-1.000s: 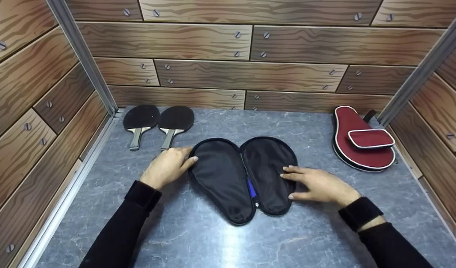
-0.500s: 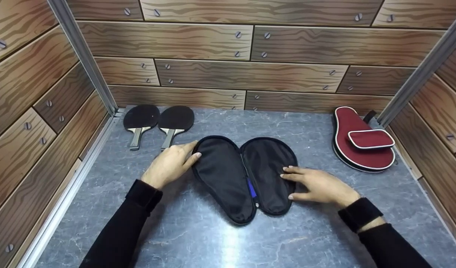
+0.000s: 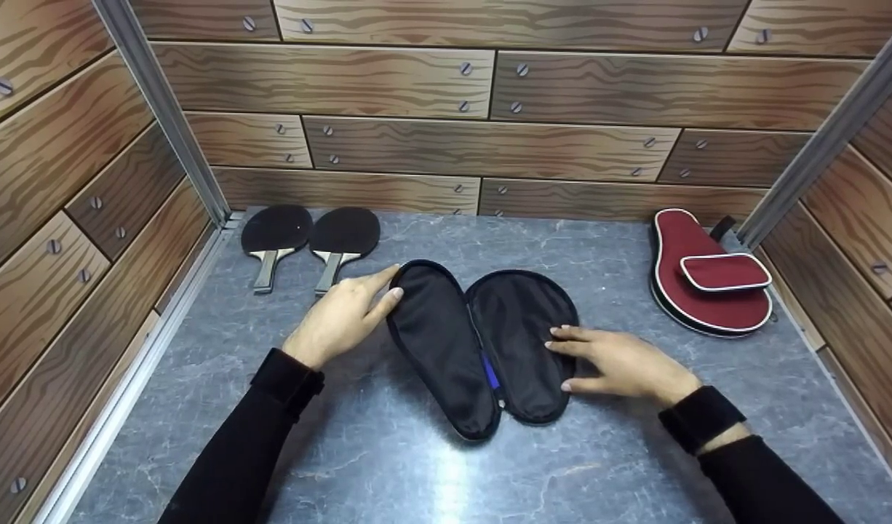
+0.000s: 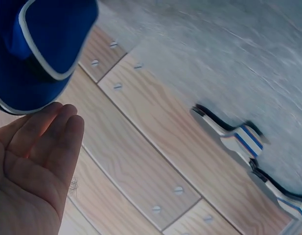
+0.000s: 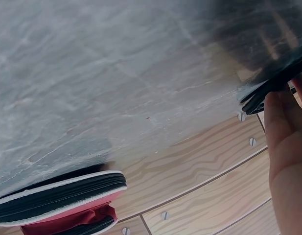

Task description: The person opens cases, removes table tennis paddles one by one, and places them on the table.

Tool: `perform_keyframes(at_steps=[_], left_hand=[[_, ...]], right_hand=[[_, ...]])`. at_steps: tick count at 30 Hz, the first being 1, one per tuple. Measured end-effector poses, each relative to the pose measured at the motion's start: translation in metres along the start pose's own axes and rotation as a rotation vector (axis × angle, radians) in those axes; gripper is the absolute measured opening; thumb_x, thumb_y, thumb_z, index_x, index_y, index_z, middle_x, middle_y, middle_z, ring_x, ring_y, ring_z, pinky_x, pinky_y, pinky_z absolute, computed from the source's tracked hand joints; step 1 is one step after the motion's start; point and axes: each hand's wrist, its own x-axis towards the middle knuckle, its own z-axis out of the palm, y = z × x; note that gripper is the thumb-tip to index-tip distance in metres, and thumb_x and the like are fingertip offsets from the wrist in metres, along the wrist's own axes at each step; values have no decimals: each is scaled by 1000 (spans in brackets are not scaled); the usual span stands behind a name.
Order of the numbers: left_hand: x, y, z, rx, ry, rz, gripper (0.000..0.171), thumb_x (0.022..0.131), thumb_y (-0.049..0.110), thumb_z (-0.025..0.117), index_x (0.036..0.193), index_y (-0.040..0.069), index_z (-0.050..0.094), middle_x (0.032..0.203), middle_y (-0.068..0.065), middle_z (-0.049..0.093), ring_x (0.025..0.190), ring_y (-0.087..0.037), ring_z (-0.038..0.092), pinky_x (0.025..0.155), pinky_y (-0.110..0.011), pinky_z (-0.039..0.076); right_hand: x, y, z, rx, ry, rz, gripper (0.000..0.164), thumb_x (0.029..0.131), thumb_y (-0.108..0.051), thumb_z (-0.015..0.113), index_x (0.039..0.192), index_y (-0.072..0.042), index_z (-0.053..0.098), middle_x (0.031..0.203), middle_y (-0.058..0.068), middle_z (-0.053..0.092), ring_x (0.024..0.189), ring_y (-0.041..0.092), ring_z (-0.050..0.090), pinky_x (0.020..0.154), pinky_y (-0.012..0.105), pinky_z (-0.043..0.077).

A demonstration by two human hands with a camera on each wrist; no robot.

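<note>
An unzipped table tennis paddle case (image 3: 435, 349) lies spread before me, its black lining up and a strip of blue between its halves. My left hand (image 3: 340, 316) pinches the outer edge of the left half, thumb on the lining, and that half tilts up. In the left wrist view, the fingers are straight against the blue outer side of the case (image 4: 60, 34), which has white piping; the thumb is hidden. My right hand (image 3: 624, 364) rests its extended fingers on the right half's outer edge, also seen in the right wrist view as a dark case edge (image 5: 261, 98).
Two black table tennis paddles (image 3: 276, 227) (image 3: 345, 231) lie side by side at the back left. At the back right sits a red paddle case (image 3: 675, 255) with white piping and a small pocket. Wood-patterned walls (image 3: 388, 149) enclose the grey marbled tabletop (image 3: 373, 473) on three sides.
My left hand has moved right and slightly away, raising the left half of the case so that it tilts inward and looks narrower. The right hand has stayed almost still.
</note>
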Motion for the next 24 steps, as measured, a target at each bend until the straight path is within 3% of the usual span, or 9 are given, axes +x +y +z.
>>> perform_keyframes(at_steps=[8,14,24], left_hand=[[4,8,-1,-85,15,-3,61,126,48,48,177,15,54,174,-11,65,160,-32,66,136,-52,52],[9,13,3,-120,21,38,62,128,46,45,181,15,46,178,-13,60,163,-32,63,138,-52,50],[14,17,18,-178,-19,119,66,128,39,44,186,12,29,190,-12,40,174,-34,47,146,-54,39]], right_hand=[[4,-6,2,-6,4,-11,72,108,-64,78,165,-20,70,175,12,65,152,40,71,118,62,64],[6,-9,1,-15,0,-22,73,108,-64,78,165,-20,70,174,12,65,150,41,73,116,62,65],[6,-13,2,-17,0,-20,73,108,-65,77,165,-19,70,174,13,66,150,42,73,116,63,65]])
